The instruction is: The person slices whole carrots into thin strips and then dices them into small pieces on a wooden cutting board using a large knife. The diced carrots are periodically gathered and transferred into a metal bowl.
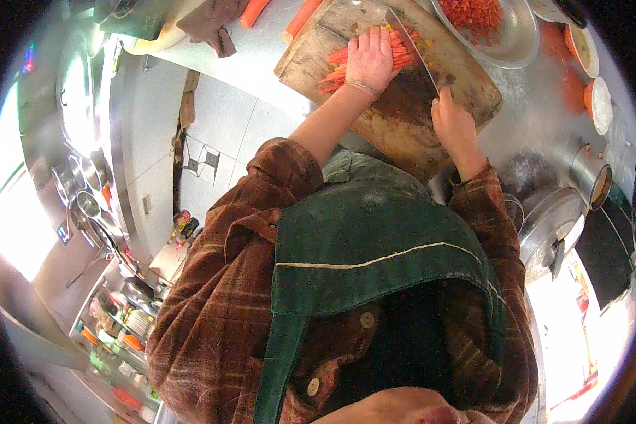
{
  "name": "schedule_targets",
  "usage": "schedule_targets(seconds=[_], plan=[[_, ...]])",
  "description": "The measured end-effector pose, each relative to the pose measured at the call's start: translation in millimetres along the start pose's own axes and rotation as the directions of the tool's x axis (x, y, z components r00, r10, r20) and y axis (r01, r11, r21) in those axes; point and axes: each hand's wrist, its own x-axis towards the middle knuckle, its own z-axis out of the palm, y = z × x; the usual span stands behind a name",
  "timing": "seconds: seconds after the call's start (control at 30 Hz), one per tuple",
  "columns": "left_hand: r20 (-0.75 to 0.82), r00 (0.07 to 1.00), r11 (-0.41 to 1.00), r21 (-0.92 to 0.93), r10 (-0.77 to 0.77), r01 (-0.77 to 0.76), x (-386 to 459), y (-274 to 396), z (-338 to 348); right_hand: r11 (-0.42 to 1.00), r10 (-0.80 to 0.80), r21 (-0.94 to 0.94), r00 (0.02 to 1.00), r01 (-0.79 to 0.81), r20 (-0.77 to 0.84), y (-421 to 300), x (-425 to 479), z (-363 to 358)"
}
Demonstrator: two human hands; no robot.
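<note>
My left hand [370, 59] lies flat over a bundle of orange-red carrot strips [335, 79] on a worn wooden chopping board [403, 127], holding them down. My right hand [456, 124] grips the handle of a broad-bladed knife, probably a cleaver [414, 50]. Its blade stands across the right end of the strips, close to the fingers of my left hand. Small orange and yellow bits lie beside the blade. The handle is mostly hidden in my right hand.
A metal bowl [530, 45] of finely chopped orange-red pieces stands right of the board. Carrots [299, 20] and a brown cloth [209, 24] lie to the left. Small bowls [599, 106], a metal container [600, 186] and a large metal lid [548, 225] are at the right.
</note>
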Motion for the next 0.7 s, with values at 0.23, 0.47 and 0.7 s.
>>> schedule_targets(seconds=[0.23,0.47,0.7], plan=[[-0.034,0.999,1.0,0.012,0.025,-0.025,0,0,3,0.999,-0.008,-0.031,1.0,0.008,0.003,-7,41,17],[0.031,0.999,1.0,0.026,-0.016,0.016,-4,0,2,0.998,0.009,-0.062,0.997,-0.004,0.08,-17,43,12],[0.082,0.995,0.997,-0.055,-0.054,0.059,-45,-3,-12,0.996,-0.071,-0.044,0.991,0.076,0.112,-26,4,23]])
